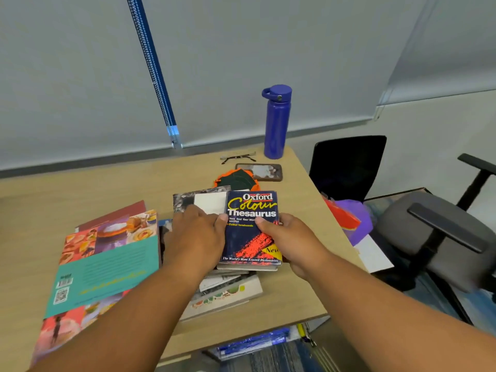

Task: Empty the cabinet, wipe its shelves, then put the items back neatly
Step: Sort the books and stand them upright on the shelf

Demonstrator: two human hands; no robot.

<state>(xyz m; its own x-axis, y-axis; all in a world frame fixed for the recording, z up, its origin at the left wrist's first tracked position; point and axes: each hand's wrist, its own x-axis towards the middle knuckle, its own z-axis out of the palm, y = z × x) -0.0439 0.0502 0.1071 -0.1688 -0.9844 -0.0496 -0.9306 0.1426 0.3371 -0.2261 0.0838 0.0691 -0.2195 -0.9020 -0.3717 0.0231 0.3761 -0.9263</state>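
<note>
Head view looks down on a pale wooden desk (80,189) where the Oxford Colour Thesaurus (249,232) lies on top of an untidy stack of books (228,291), well apart from any cabinet, which is out of sight. The right hand (292,240) pinches the thesaurus at its right edge, thumb on the cover and fingers hidden beneath. The left hand (198,234) lies palm down, fingers fairly flat over a marbled notebook (201,200) just beside it, thumb touching the thesaurus's left edge.

The likeliest trouble is the stack itself: the lower books are splayed at different angles and the bottom one reaches close to the desk's front edge, so a tug or sideways slide of the top book could drag the ones under it and tip them to the floor. A one-edge pinch may also let the soft cover flop open. Behind the stack sit an orange-and-green cloth piece (236,178), a phone (260,171), glasses (237,157) and a blue bottle (276,122); a push forward could knock into them
</note>
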